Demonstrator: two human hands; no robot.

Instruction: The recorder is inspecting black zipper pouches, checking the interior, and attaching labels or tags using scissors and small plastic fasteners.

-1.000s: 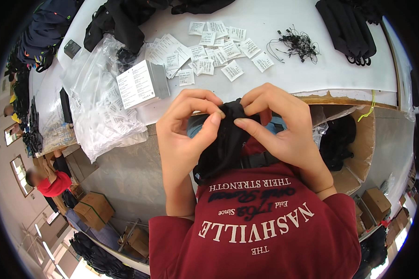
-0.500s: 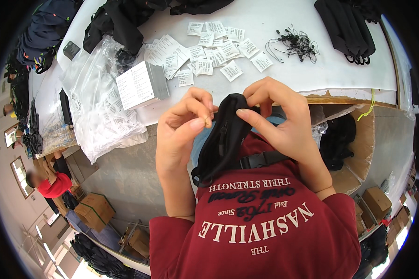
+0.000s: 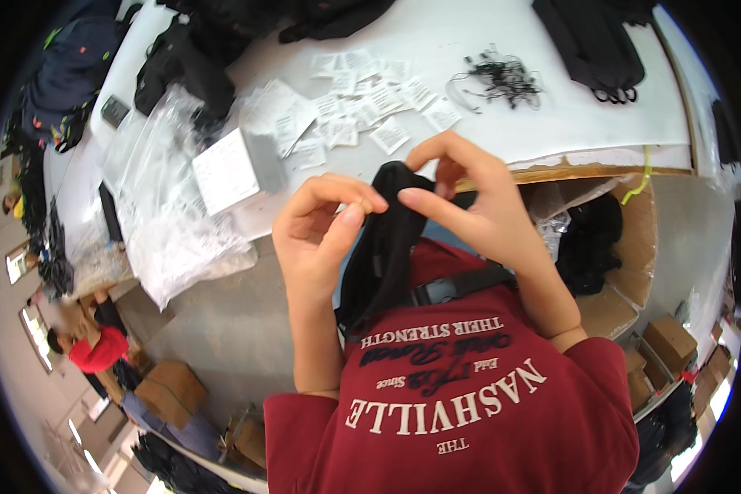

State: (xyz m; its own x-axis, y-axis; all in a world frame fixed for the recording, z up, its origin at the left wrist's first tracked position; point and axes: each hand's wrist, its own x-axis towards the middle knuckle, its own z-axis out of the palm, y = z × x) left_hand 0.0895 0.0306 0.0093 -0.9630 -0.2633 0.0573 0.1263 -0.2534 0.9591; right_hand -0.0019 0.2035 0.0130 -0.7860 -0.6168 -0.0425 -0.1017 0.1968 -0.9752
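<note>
Just below the frame's center, the worker in the maroon shirt (image 3: 453, 395) has 2 bare hands up at a soft black fabric pouch (image 3: 377, 247), which hangs at a slant in front of the chest. The right hand (image 3: 477, 202) pinches its top edge between thumb and fingers. The left hand (image 3: 309, 235) has its thumb and forefinger drawn together at the pouch's left edge; I can't tell whether they grip anything.

Across the top of the frame runs a white bench (image 3: 584, 128), with small white packets (image 3: 389, 134) scattered at top center and a tangle of black cords (image 3: 506, 78) to their right. A white block of cards (image 3: 226, 173) stands upper left, beside crumpled clear plastic bags (image 3: 177, 255).
</note>
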